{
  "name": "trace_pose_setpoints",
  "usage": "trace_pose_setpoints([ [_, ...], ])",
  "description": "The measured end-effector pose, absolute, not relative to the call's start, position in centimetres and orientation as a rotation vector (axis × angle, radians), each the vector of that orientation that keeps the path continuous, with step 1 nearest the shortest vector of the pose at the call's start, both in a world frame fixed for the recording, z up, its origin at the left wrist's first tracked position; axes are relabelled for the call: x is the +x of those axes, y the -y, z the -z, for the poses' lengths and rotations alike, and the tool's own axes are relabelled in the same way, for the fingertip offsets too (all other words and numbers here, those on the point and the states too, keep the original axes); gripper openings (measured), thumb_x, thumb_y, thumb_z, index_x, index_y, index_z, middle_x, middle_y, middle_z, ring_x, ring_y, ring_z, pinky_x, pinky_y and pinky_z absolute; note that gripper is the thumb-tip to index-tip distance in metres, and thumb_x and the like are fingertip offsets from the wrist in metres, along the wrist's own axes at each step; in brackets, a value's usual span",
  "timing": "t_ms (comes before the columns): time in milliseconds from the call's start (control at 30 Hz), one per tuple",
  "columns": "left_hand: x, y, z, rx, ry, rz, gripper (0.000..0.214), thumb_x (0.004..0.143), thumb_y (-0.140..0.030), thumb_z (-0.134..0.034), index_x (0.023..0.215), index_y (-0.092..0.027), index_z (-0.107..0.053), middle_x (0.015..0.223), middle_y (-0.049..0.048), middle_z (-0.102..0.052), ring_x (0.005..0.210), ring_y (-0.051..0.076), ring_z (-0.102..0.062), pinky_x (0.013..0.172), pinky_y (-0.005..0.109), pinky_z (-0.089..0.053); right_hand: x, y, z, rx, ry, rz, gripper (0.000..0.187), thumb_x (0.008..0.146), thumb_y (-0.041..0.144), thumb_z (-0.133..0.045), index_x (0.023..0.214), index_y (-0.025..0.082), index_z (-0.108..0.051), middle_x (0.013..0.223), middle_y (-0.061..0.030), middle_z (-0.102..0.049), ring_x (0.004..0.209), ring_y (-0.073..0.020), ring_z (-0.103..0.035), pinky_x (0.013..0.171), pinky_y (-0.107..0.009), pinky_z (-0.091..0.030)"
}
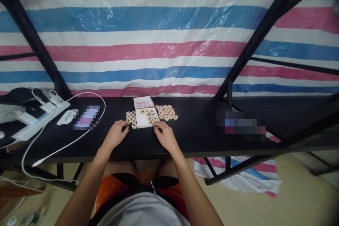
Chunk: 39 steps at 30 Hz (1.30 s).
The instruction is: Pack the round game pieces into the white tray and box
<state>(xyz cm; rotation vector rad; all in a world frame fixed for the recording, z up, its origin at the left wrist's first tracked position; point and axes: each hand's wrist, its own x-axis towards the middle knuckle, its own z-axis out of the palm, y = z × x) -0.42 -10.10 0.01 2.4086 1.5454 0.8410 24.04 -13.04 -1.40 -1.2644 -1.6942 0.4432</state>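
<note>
Two half-curled hands flank the open white box (141,123) on my black table (196,134). My left hand (118,133) is the nearer to the dark-lettered pieces (133,117), which run away from me, ahead and rightward of it, along the box's left side; I cannot tell whether its fingertips grip one. My right hand (164,135) reaches the box's near right corner, its hold also unclear, with red-lettered pieces (166,117) ahead of it.
</note>
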Motion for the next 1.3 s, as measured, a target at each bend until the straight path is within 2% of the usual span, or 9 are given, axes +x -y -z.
trace_pose_setpoints([
  [333,1.9,9.3,-2.2,2.483,-1.437,-0.857,0.023,0.086,-0.025,-0.045,0.095,-0.019,-0.065,0.095,0.0060,-0.065,0.093,0.022,-0.057,0.086,0.035,-0.045,24.0,13.0,1.4,-1.266,1.699,-0.451,0.023,0.084,0.020,-0.047,0.096,0.020,-0.066,0.105,-0.0073,-0.065,0.084,-0.0171,-0.063,0.084,-0.032,-0.049],
  [500,5.9,5.4,-3.7,2.693,-1.331,-0.517,0.028,0.084,-0.026,-0.049,0.105,-0.018,-0.065,0.106,0.0098,-0.064,0.101,0.026,-0.057,0.087,0.037,-0.044,24.0,12.9,1.4,-1.259,1.712,-0.428,0.023,0.083,0.018,-0.047,0.095,0.020,-0.066,0.104,-0.0070,-0.065,0.086,-0.0170,-0.062,0.086,-0.032,-0.047],
  [667,8.9,2.0,-4.4,2.878,-1.513,-0.151,0.031,0.084,-0.019,-0.044,0.105,-0.013,-0.066,0.103,0.0179,-0.065,0.101,0.032,-0.058,0.082,0.040,-0.045,24.1,12.9,1.4,-1.264,1.721,-0.430,0.024,0.083,0.018,-0.046,0.095,0.020,-0.066,0.104,-0.0068,-0.065,0.087,-0.0168,-0.062,0.086,-0.031,-0.047],
  [800,9.2,1.4,-4.4,2.831,-1.634,0.010,0.029,0.082,-0.013,-0.044,0.099,-0.010,-0.067,0.101,0.0200,-0.065,0.098,0.031,-0.060,0.081,0.040,-0.046,24.0,12.9,1.4,-1.256,1.717,-0.438,0.023,0.083,0.018,-0.046,0.095,0.020,-0.066,0.104,-0.0067,-0.064,0.087,-0.0168,-0.062,0.086,-0.031,-0.047],
  [1100,8.8,0.2,-2.7,2.754,-1.577,-0.109,0.025,0.082,-0.017,-0.050,0.102,-0.017,-0.065,0.106,0.0108,-0.063,0.093,0.021,-0.063,0.080,0.027,-0.046,24.0,12.9,1.5,-1.258,1.718,-0.423,0.022,0.083,0.018,-0.046,0.095,0.020,-0.066,0.104,-0.0067,-0.064,0.087,-0.0170,-0.062,0.087,-0.031,-0.046],
  [1300,7.4,1.5,-3.9,2.573,-1.383,-0.589,0.018,0.078,-0.015,-0.054,0.091,-0.015,-0.067,0.094,0.0077,-0.066,0.089,0.019,-0.061,0.083,0.028,-0.046,24.0,13.0,1.4,-1.261,1.715,-0.436,0.023,0.083,0.018,-0.047,0.095,0.020,-0.066,0.103,-0.0067,-0.065,0.086,-0.0167,-0.062,0.085,-0.030,-0.046],
])
